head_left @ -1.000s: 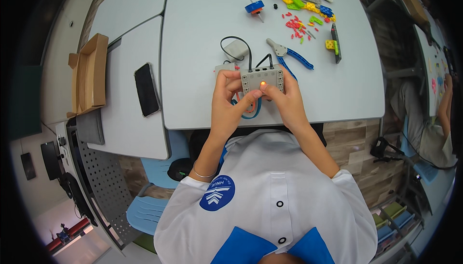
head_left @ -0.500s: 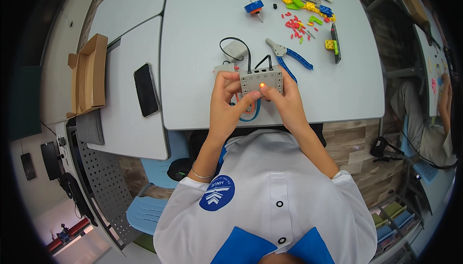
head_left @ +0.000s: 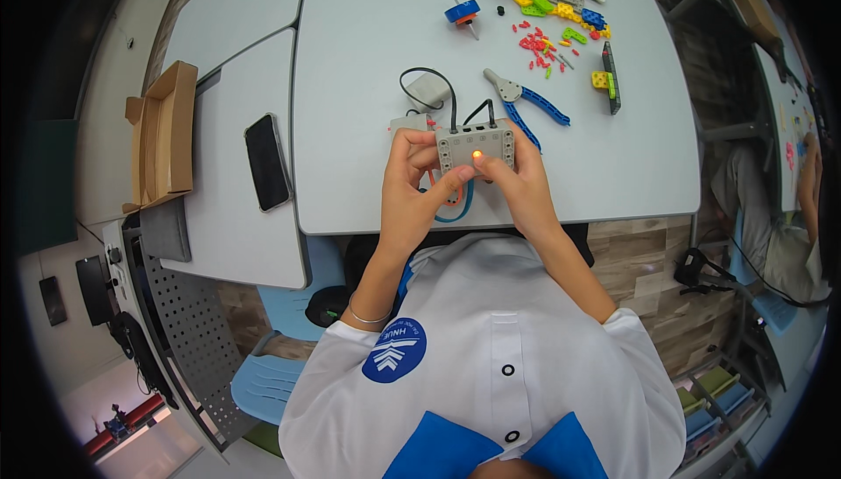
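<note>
- Light grey plastic control box with ports along its far edge: between the two hands, over the near part of the white worktop.
- Left hand: grip closed round the box's left side, thumb at the lower face.
- Right hand: grip closed on the right side, thumb tip at the glowing orange round light. Whether it presses there, cannot tell.
- Black cable loops from the far edge, near an off-white rounded block. Blue loop hangs below the box.
- Grey-headed pliers-like tool with blue handles lies just beyond the right hand; small red pegs farther off.
- Step in hand, my judgement: working the box's lit control.
- Next move likely calls for a steady left hold, a light right thumb and slack in the cable.
</note>
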`<state>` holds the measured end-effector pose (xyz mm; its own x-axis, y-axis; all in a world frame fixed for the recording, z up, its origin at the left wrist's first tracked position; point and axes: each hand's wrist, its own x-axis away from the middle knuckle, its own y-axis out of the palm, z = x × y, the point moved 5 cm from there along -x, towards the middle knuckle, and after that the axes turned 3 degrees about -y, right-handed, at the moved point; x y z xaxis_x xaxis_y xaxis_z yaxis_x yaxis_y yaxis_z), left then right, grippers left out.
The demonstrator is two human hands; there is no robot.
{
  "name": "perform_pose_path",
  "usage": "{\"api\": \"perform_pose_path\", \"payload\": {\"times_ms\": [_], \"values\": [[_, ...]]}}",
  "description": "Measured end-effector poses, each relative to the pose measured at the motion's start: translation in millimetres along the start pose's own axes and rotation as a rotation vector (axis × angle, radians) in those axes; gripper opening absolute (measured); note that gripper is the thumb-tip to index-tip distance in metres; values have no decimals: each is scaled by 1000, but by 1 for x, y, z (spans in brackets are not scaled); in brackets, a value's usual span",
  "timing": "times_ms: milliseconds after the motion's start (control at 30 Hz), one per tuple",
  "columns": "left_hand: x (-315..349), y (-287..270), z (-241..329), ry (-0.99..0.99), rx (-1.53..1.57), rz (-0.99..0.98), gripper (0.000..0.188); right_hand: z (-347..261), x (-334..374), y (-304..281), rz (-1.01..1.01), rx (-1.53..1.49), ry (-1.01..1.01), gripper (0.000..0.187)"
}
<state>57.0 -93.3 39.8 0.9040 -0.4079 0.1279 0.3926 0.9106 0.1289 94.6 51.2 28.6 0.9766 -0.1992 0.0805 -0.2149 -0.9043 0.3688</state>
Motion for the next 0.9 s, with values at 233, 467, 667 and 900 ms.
{"api": "perform_pose_path", "payload": {"times_ms": [233,467,667,900], "values": [[0,1,1,2,8,-3,43,2,0,-1,5,2,-21,18],[1,0,0,-4,3,-1,42,4,0,-2,-30,14,-18,18],[1,-3,1,-6,16,-4,40,-2,1,0,-45,0,-5,20],[2,0,4,-2,19,0,40,0,1,-3,-62,5,-27,22]]}}
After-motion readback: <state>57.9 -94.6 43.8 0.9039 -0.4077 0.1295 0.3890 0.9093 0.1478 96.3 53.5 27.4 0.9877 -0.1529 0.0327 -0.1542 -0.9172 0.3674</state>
